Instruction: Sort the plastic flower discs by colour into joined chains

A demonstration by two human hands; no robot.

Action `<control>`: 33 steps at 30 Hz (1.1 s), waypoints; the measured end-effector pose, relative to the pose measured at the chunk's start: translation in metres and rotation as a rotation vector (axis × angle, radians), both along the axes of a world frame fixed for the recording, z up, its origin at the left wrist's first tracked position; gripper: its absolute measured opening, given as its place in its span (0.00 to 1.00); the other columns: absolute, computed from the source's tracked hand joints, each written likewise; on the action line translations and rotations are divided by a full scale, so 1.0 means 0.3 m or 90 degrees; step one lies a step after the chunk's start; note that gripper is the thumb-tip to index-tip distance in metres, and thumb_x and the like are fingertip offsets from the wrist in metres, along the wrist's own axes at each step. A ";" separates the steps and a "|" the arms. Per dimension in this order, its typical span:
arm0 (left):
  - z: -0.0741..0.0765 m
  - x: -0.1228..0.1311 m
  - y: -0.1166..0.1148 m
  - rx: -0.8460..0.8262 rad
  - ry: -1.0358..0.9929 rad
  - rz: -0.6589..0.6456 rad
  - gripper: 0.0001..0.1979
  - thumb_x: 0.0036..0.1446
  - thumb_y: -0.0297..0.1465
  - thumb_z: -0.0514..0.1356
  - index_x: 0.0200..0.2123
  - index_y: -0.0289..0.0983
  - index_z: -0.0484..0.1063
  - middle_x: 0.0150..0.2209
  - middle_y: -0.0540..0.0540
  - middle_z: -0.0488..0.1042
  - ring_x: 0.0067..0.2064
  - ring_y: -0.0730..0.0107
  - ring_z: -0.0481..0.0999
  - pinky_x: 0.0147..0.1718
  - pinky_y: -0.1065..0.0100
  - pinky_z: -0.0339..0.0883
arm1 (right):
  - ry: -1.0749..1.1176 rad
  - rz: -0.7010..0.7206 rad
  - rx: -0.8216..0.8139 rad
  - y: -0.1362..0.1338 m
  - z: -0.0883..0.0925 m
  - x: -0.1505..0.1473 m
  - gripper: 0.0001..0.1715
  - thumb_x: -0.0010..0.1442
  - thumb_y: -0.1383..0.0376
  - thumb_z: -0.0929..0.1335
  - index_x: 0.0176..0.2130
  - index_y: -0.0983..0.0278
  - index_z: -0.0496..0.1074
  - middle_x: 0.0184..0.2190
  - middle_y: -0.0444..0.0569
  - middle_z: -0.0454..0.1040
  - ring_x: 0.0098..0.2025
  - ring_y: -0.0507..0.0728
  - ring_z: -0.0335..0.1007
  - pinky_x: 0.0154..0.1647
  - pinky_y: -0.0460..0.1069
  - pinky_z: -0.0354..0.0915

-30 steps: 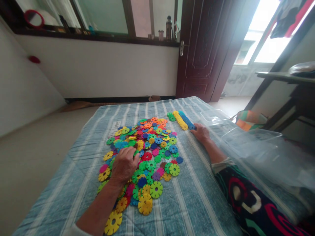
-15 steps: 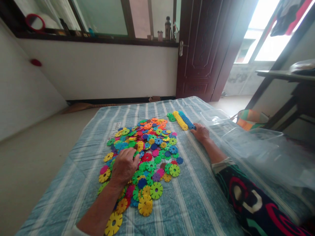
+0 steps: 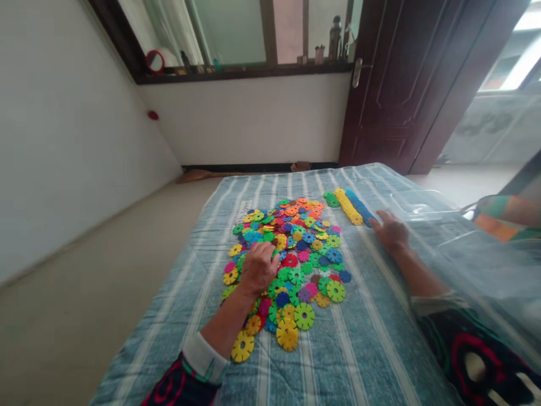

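Observation:
A heap of slotted plastic snowflake discs (image 3: 304, 316) in many colours covers the middle of the cloth. Over its left side lies my left hand (image 3: 258, 266), fingers curled down among the discs; whatever they pinch is hidden. At the far right, discs are laid overlapping in a yellow row (image 3: 349, 207) and a blue row (image 3: 358, 206), with a short green row (image 3: 331, 199) on their left. My right hand (image 3: 392, 232) is at the near end of the blue row, its thumb and fingers apart and no disc visible in them.
A striped blue-green cloth (image 3: 169, 316) covers the surface under the discs. Clear plastic containers (image 3: 422, 204) stand to the right, beside a colourful patterned item (image 3: 499, 217). Beyond are a dark red door (image 3: 389, 84) and a window ledge with a flask (image 3: 335, 39).
The view has turned left, so everything sits further right. My right hand's fingers have spread at the end of the blue row. My left hand stays on the heap.

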State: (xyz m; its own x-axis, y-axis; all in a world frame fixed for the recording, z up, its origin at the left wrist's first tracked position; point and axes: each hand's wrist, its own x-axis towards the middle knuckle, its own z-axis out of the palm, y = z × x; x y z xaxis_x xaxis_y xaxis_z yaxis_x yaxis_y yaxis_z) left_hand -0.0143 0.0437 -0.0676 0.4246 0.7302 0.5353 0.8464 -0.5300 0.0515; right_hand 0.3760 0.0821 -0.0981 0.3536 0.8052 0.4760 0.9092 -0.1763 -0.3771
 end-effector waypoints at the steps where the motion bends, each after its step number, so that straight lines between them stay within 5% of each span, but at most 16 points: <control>1: 0.001 0.003 -0.005 -0.008 -0.006 -0.003 0.07 0.59 0.29 0.53 0.33 0.37 0.71 0.35 0.40 0.76 0.41 0.56 0.74 0.44 0.56 0.68 | -0.007 0.006 0.016 0.000 -0.003 -0.004 0.21 0.62 0.57 0.63 0.50 0.64 0.73 0.45 0.58 0.75 0.47 0.64 0.70 0.45 0.55 0.64; 9: 0.010 0.006 -0.013 -0.049 -0.050 -0.077 0.08 0.60 0.30 0.55 0.39 0.37 0.73 0.39 0.41 0.78 0.44 0.59 0.76 0.46 0.57 0.70 | -0.038 0.091 0.090 -0.002 -0.011 -0.044 0.17 0.61 0.61 0.62 0.45 0.63 0.75 0.42 0.54 0.76 0.44 0.61 0.70 0.43 0.52 0.63; 18: 0.104 -0.074 -0.022 -0.054 -0.094 -0.061 0.10 0.60 0.32 0.55 0.40 0.36 0.75 0.42 0.41 0.79 0.46 0.60 0.77 0.48 0.57 0.72 | -0.042 0.106 0.097 -0.013 -0.011 -0.046 0.16 0.62 0.62 0.62 0.42 0.63 0.76 0.40 0.54 0.77 0.43 0.61 0.71 0.42 0.52 0.63; 23: 0.113 -0.146 -0.198 -0.097 -0.001 -0.157 0.22 0.58 0.43 0.60 0.51 0.36 0.72 0.52 0.35 0.74 0.56 0.52 0.71 0.56 0.50 0.65 | -0.048 0.115 0.093 -0.012 -0.017 -0.040 0.17 0.62 0.61 0.62 0.41 0.63 0.77 0.39 0.53 0.77 0.43 0.61 0.71 0.41 0.51 0.63; 28: 0.064 -0.201 -0.417 -0.145 0.126 -0.195 0.43 0.51 0.56 0.60 0.64 0.39 0.58 0.65 0.33 0.59 0.66 0.40 0.55 0.61 0.40 0.53 | -0.056 0.106 0.075 -0.010 -0.022 -0.036 0.16 0.61 0.62 0.62 0.42 0.63 0.77 0.39 0.53 0.77 0.41 0.60 0.71 0.39 0.51 0.61; 33: 0.001 -0.201 -0.457 -0.183 0.180 -0.149 0.48 0.51 0.60 0.55 0.67 0.39 0.51 0.67 0.33 0.55 0.67 0.39 0.51 0.61 0.40 0.48 | -0.063 0.105 0.066 -0.017 -0.024 -0.047 0.16 0.61 0.62 0.62 0.42 0.63 0.77 0.39 0.53 0.77 0.40 0.60 0.71 0.37 0.50 0.61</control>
